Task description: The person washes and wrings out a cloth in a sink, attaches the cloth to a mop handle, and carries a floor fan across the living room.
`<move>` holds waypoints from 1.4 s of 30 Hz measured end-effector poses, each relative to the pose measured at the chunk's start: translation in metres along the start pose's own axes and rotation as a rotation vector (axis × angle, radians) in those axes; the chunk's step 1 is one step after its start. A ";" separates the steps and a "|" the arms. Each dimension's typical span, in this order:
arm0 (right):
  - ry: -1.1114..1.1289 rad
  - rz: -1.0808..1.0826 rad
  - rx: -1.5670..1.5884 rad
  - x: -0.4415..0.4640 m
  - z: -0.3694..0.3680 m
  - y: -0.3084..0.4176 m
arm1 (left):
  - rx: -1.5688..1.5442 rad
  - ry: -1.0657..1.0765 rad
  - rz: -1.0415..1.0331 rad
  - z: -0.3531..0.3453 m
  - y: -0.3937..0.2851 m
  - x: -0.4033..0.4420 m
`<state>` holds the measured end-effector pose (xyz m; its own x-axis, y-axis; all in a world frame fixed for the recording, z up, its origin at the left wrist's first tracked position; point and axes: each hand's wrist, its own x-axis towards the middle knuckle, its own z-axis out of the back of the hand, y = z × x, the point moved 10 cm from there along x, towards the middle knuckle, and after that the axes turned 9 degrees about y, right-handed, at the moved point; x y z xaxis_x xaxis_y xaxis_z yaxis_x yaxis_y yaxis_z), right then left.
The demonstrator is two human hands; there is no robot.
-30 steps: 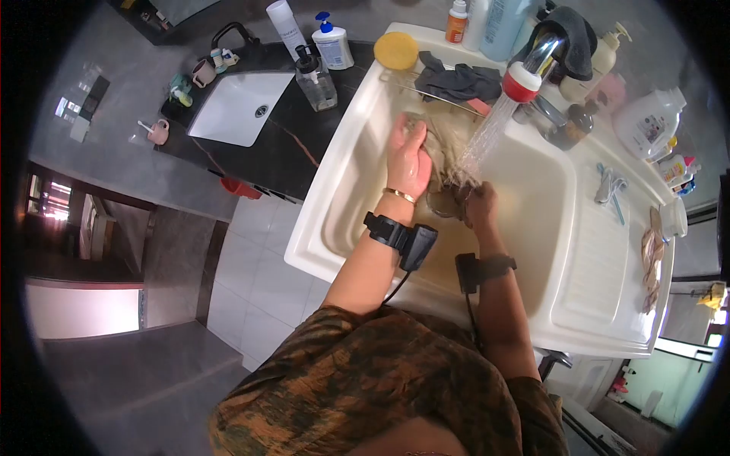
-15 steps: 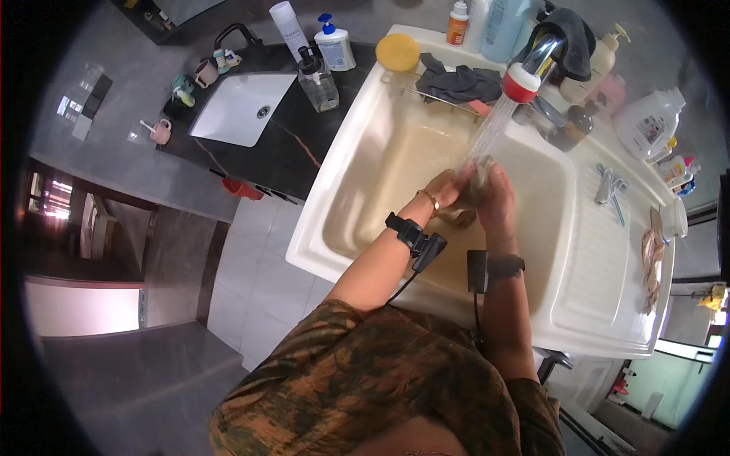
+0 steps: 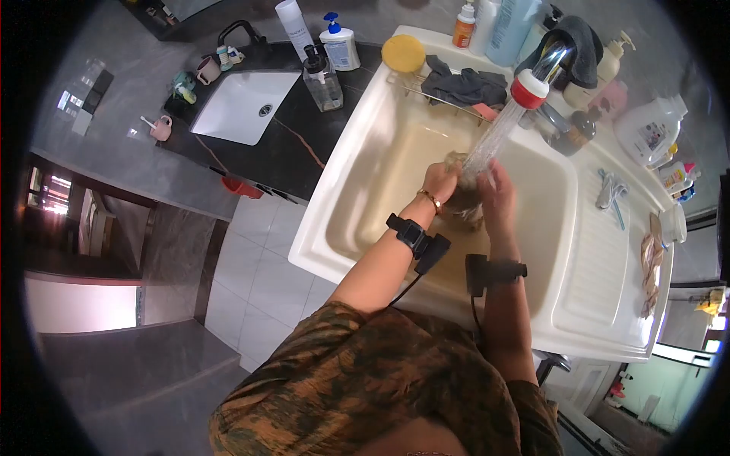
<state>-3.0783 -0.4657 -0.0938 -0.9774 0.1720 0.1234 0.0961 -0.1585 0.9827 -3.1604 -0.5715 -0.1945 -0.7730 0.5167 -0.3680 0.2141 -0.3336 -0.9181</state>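
Observation:
Water streams from a faucet with a red and white head onto a wet beige cloth in the cream sink. My left hand is closed on the left side of the cloth, its fingers wrapped round it. On the cloth's right, beside the stream, is my right hand, fingers raised and apart, its palm turned to the cloth. Part of the cloth hangs below the hands over murky water in the basin.
A wire rack with a dark grey cloth and a yellow round sponge sit at the back. Bottles line the back ledge. A small white sink and soap dispenser are left; a ridged washboard is right.
The cloth, spread at the upper left one second ago, is now bunched under the stream. My left hand moved down and right to it; my right hand has loosened its fingers since half a second ago.

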 end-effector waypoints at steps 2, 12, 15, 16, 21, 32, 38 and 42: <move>-0.112 0.023 -0.254 -0.001 0.008 -0.005 | -0.595 -0.028 -0.058 0.003 -0.006 -0.006; -0.087 0.126 -0.156 0.002 -0.021 -0.018 | -1.122 0.252 -0.316 -0.001 -0.073 -0.045; -0.083 -0.053 -0.035 -0.002 -0.008 -0.045 | -0.913 0.178 -0.302 0.001 -0.052 -0.030; -0.096 -0.152 -0.042 -0.007 -0.004 -0.053 | -0.791 0.087 -0.334 0.006 -0.058 -0.034; -0.209 -0.080 -0.039 -0.010 0.018 -0.052 | 0.105 -0.228 -0.281 0.034 -0.084 -0.056; -0.042 -0.213 0.789 -0.011 -0.014 -0.032 | 0.307 -0.204 -0.502 0.009 -0.072 -0.039; -0.011 -0.196 1.056 -0.019 -0.024 0.013 | -0.239 0.377 -0.294 -0.037 -0.051 -0.022; 0.087 0.012 1.229 -0.011 -0.010 -0.006 | 0.116 0.346 -0.550 -0.032 -0.099 -0.056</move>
<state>-3.0700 -0.4759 -0.1025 -0.9799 0.1041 0.1702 0.1729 0.8684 0.4648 -3.1190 -0.5428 -0.0877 -0.5107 0.8532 0.1064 -0.2381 -0.0215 -0.9710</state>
